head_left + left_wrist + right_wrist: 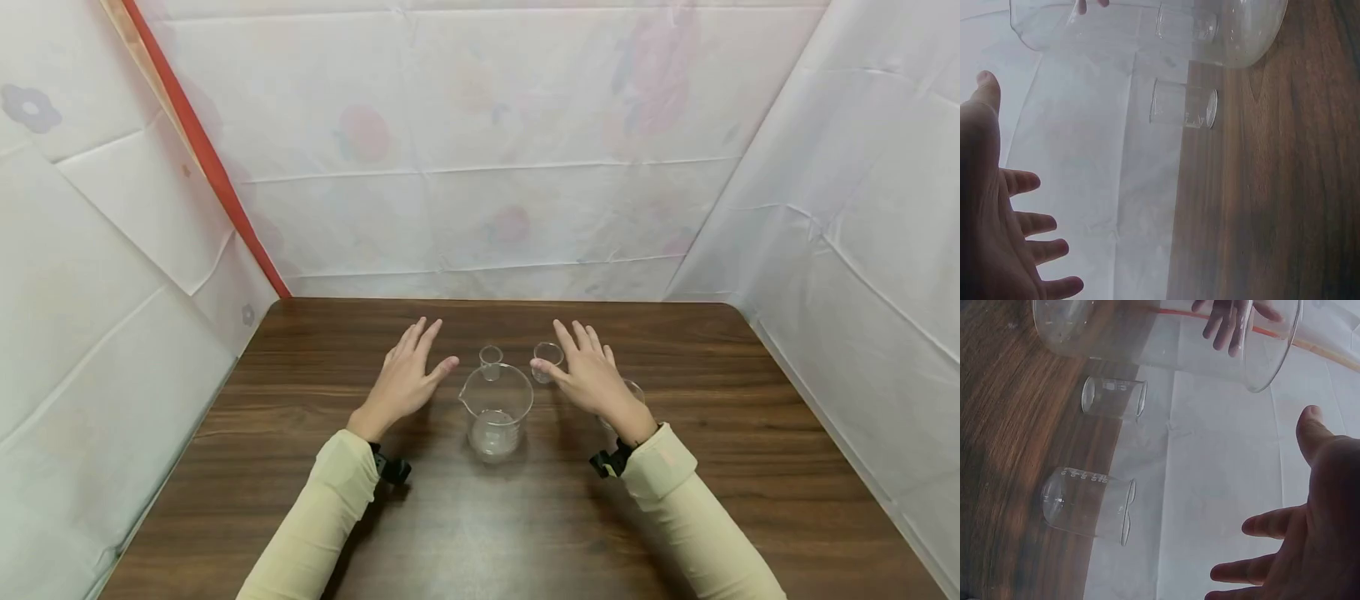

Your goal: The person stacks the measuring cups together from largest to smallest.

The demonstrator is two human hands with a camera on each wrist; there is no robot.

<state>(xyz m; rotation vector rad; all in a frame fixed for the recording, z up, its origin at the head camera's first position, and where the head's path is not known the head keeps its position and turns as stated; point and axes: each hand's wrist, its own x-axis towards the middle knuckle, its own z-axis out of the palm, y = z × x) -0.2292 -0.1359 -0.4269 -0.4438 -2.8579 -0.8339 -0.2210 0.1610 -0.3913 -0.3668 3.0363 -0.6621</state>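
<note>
A large clear glass beaker (496, 433) with a pouring spout stands upright between my two hands. Just behind it is a very small beaker (491, 372), and a slightly bigger beaker (543, 376) stands to the right of that one. My left hand (405, 379) hovers left of the large beaker with fingers spread and nothing in it. On the other side, my right hand (592, 379) also has its fingers spread and holds nothing; its thumb overlaps the bigger small beaker in the head view. Another glass vessel (635, 389) is mostly hidden behind the right wrist.
The glassware stands on a dark wood-grain table (750, 467). White printed sheeting (480, 225) hangs behind it and on both sides, with a red strip (217, 175) at the back left. A camera (393, 470) is strapped to the left wrist, another (606, 463) to the right.
</note>
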